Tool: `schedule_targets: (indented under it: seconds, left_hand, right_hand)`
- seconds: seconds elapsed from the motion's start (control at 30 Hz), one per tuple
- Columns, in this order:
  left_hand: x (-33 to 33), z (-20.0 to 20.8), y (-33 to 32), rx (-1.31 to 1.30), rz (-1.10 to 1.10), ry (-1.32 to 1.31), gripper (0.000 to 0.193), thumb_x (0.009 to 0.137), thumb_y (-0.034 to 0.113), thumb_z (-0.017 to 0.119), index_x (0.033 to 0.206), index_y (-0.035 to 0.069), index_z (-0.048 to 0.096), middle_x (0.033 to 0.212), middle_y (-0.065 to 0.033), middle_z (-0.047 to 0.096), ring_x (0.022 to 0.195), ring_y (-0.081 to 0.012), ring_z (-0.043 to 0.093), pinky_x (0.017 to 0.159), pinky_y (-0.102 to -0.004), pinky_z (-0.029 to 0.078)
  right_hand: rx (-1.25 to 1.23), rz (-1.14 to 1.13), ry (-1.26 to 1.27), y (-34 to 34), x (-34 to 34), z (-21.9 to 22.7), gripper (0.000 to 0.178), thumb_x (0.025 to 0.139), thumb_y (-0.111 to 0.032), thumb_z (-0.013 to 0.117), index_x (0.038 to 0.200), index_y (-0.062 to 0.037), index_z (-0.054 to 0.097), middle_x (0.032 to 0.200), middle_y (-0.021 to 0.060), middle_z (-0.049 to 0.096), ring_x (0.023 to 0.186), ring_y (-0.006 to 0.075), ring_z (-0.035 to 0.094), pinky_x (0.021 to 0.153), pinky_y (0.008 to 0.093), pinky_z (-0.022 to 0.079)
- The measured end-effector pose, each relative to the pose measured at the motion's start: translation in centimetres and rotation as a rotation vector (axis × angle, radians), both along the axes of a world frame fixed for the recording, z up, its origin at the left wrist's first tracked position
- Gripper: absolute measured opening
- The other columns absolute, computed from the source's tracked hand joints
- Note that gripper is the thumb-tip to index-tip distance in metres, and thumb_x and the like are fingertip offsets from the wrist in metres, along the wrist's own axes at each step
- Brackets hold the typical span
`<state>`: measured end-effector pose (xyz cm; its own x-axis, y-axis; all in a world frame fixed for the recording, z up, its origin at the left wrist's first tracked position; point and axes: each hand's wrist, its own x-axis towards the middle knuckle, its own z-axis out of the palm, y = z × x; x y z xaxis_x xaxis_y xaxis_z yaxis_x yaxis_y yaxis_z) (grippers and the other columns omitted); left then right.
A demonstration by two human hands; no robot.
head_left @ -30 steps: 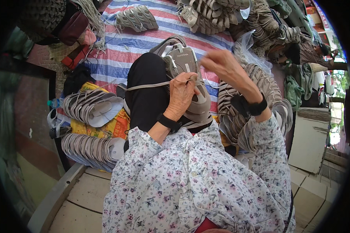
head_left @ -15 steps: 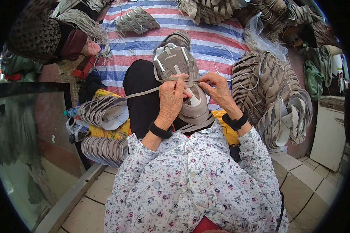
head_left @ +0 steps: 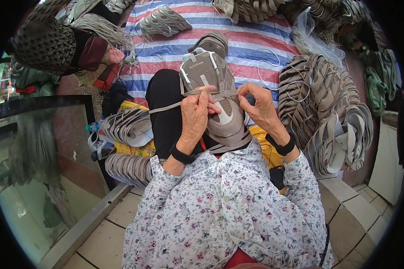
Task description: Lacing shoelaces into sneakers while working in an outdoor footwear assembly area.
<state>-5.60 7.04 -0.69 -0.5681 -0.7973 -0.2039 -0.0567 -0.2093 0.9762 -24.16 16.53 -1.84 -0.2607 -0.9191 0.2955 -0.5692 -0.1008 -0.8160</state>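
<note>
The right hand (head_left: 261, 106), raised clear a second ago, has come down to the shoe (head_left: 226, 129) beside the black-clad knee (head_left: 165, 87). Its grip and the left hand's (head_left: 195, 114) pinch the flat lace (head_left: 166, 108) closed. Striped sheeting (head_left: 152, 51) spreads ahead; pale tiles (head_left: 114, 219) lie nearer.

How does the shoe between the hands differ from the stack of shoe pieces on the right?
The shoe is a single item, while the stack is many overlapping pieces. The left hand and right hand pinch a lace across the shoe; neither touches the stack. Both are mostly grey-brown.
</note>
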Motion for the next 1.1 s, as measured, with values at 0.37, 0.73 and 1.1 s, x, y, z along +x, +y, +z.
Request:
schedule_targets:
  seconds: [0.37,0.73,1.1]
  left_hand:
    - [10.8,3.4,-7.3,-0.061,0.470,0.041,0.026,0.101,0.017,0.055,0.111,-0.004,0.066,0.074,-0.0018,0.061,0.059,-0.0047,0.058,0.055,-0.0155,0.045]
    - [47.6,9.6,-19.9,-0.125,0.748,0.223,0.043,0.094,-0.001,0.055,0.135,-0.012,0.046,0.086,-0.0017,0.058,0.070,-0.0045,0.051,0.063,-0.0159,0.045]
    - [56.5,13.1,-19.2,-0.181,0.792,0.234,0.041,0.100,0.004,0.052,0.137,-0.012,0.043,0.085,-0.0026,0.057,0.070,-0.0055,0.051,0.063,-0.0161,0.046]
  right_hand:
    - [0.366,0.088,-0.864,-0.8,-2.9,2.1,0.015,0.087,-0.014,0.073,0.095,-0.0049,0.065,0.090,-0.0015,0.064,0.085,0.0066,0.059,0.081,0.0214,0.048]
    - [0.396,0.266,-0.770,-3.2,-2.3,3.0,0.016,0.090,-0.018,0.070,0.097,-0.0040,0.066,0.092,-0.0017,0.063,0.086,0.0067,0.057,0.080,0.0227,0.047]
    - [0.327,0.302,-0.269,-4.4,-0.9,2.2,0.014,0.086,-0.012,0.064,0.094,-0.0022,0.070,0.084,0.0009,0.066,0.083,0.0105,0.058,0.076,0.0273,0.046]
